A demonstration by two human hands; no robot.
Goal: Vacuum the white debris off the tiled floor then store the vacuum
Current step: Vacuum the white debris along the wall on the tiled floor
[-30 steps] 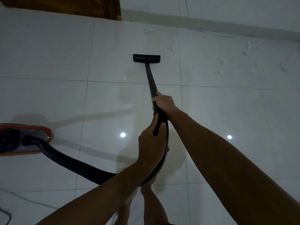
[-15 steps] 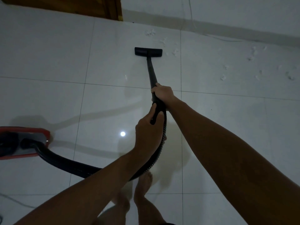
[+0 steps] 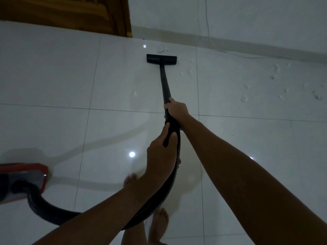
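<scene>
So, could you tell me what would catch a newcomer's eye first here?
The black vacuum wand runs up the middle, gripped by the right hand ahead of the left hand, its floor head near the far wall. White debris dots the pale tiled floor to the right; the red vacuum body sits lower left.

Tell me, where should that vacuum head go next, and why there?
Probably a short push forward, toward the wall. The floor nozzle sits just short of a white debris clump lying straight ahead of it. Both the right hand and the left hand grip the wand, so a push is easy. More scraps lie to its right for afterwards.
</scene>
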